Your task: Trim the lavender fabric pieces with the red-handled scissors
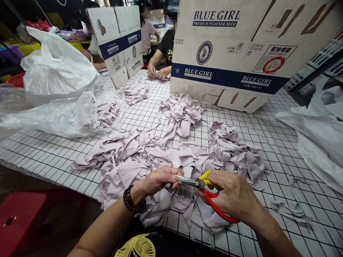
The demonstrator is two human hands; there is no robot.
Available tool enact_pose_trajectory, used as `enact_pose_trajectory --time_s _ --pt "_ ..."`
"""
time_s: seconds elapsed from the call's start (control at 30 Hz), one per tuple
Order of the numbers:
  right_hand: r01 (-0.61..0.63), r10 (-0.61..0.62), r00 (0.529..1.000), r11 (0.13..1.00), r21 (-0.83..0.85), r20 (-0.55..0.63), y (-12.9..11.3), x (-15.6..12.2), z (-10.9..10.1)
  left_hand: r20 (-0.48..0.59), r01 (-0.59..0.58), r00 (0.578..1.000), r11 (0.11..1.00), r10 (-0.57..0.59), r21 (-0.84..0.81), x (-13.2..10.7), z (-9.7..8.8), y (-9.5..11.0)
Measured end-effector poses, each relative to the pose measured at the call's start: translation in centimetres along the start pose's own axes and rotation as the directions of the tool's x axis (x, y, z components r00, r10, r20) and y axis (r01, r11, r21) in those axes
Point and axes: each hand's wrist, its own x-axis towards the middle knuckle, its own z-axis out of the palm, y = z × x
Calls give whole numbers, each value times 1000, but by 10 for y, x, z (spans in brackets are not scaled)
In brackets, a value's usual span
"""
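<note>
My right hand [230,194] is closed around scissors [197,182] with one yellow and one red handle. Their blades point left and look nearly closed, with the tips at the fingers of my left hand [162,178]. That hand is pinched, thumb against fingers; what lies between them is too small to make out. Beneath both hands spreads a heap of pale pinkish-lilac fabric strips [134,157], loosely tangled. A second pile of fabric strips [235,150] lies to the right, and another bunch of strips [182,112] sits farther back.
Big Blue Girl beer carton panels [227,53] stand upright at the back right, a smaller carton [120,46] at back left. Plastic bags [61,71] bulge at left; a white bag [321,132] lies right. Across the checked table [281,160], a co-worker's hands [159,73] handle fabric.
</note>
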Motion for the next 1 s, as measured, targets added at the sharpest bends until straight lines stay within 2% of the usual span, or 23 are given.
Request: enact_pose_trajectory --time_s 0.13,0.2,0.33,0.43,0.6,0.73,1.0 --pt "16 -15 999 999 31 -33 3 0 2 -32 23 999 1000 -23 -18 -1 0 0" --pt "-27 29 999 994 109 -22 5 1 2 -41 19 999 1000 -19 -6 0 1 2" --pt "-183 155 978 960 213 141 6 3 0 -35 -7 999 1000 7 9 1 2 6" --pt "-162 116 974 958 236 196 3 4 1 -29 -18 999 1000 18 13 1 2 6" --pt "-165 119 975 954 250 188 -1 3 3 -69 -79 994 997 79 14 1 1 0" --pt "-183 147 977 951 248 157 -2 3 5 -71 -80 994 997 81 20 1 2 -3" --pt "-300 272 951 930 214 149 -11 -5 13 -73 -63 994 982 77 177 -1 7 2"
